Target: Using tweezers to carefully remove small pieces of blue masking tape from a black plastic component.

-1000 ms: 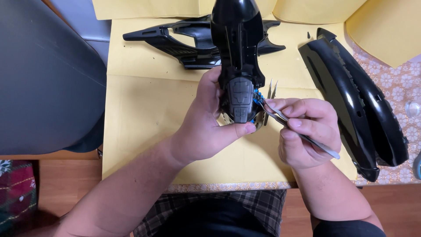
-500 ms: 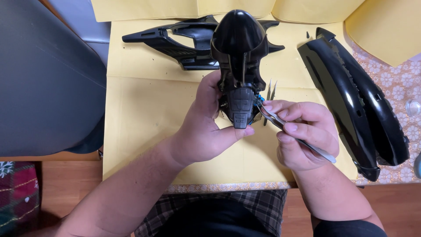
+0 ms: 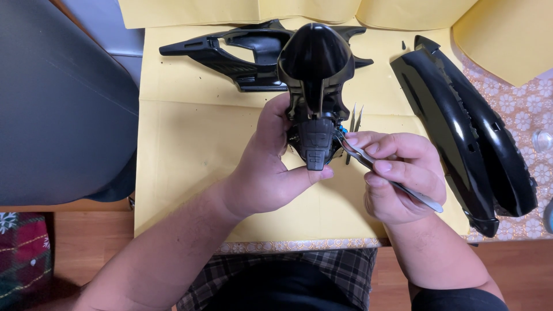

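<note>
Large dark grey chair back point(image 3: 55, 103) at nine o'clock, pushed aside and clear of the work. Yellow paper sheets point(image 3: 190, 155) spread over the flowered tablecloth point(image 3: 527, 109), probably to shield it and to make tiny dark bits easy to spot. Long black curved shell point(image 3: 461, 126) lying at three o'clock, set apart from the centre, likely parked within reach. Black forked frame piece point(image 3: 230, 49) at eleven o'clock, flat on the paper, well above the hands. Black plastic housing point(image 3: 315, 75) at the centre, lifted off the paper and stood on end, rounded dome pointing to twelve o'clock, narrow ribbed end at six o'clock, turned so that the small opening with blue parts faces the tool. Left hand point(image 3: 268, 173) clenched around the housing's lower half from the eight o'clock side, thumb propping the ribbed tip from below, seemingly to steady it. Right hand point(image 3: 400, 175) at four o'clock from the housing, pinching metal tweezers point(image 3: 391, 181) between thumb and fingers like a pen, tips just at the blue parts point(image 3: 343, 128); whether anything is caught between the tips cannot be told. Second thin metal tool point(image 3: 353, 128) lying on the paper just behind, at one o'clock of the right hand.
</note>
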